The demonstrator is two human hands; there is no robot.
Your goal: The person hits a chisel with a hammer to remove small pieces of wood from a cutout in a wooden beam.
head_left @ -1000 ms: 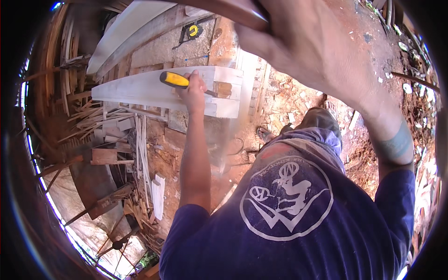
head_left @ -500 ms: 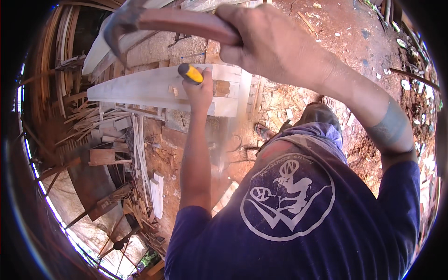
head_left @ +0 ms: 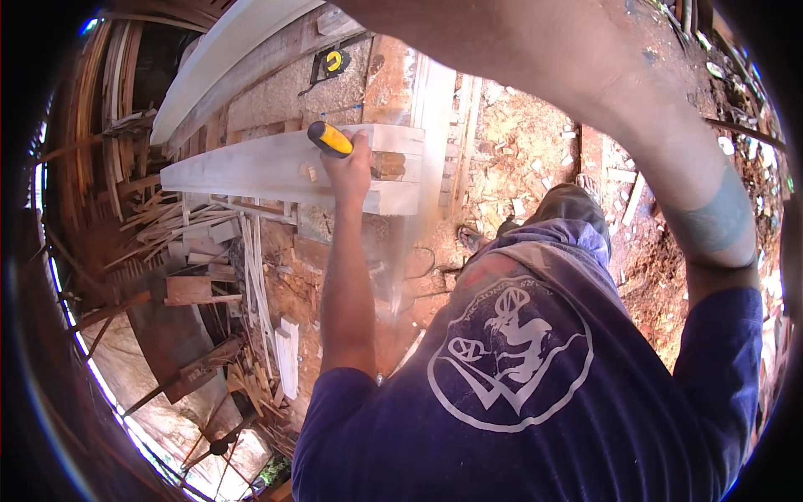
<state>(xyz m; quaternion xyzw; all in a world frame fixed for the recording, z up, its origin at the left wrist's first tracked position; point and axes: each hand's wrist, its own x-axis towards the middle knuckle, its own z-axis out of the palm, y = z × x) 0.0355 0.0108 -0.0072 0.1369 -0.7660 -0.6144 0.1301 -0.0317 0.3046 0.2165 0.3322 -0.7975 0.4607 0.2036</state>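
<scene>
My left hand (head_left: 350, 177) is wrapped round the yellow-and-black handle of a chisel (head_left: 336, 140); the blade is hidden below the fist. It stands over a pale tapered board (head_left: 242, 163), close to a brown recess (head_left: 397, 166) near the board's wide right end. A small wood chip (head_left: 311, 173) lies on the board left of that hand. Across the top of the view reaches my raised right arm, with part of my right hand (head_left: 468, 29) at the upper edge. Its fingers are cut off by the frame, and no tool shows in it now.
A curved pale board (head_left: 209, 71) lies beyond, with a yellow-and-black tape measure (head_left: 334, 61) near it. Wood offcuts (head_left: 196, 226) and thin strips (head_left: 255, 289) heap up on the left. Wood chips (head_left: 519, 205) litter the ground at right, around my feet.
My right hand, which held a claw hammer over the board, has risen toward the upper edge, and the hammer has left the view. The left hand still grips the chisel in much the same place.
</scene>
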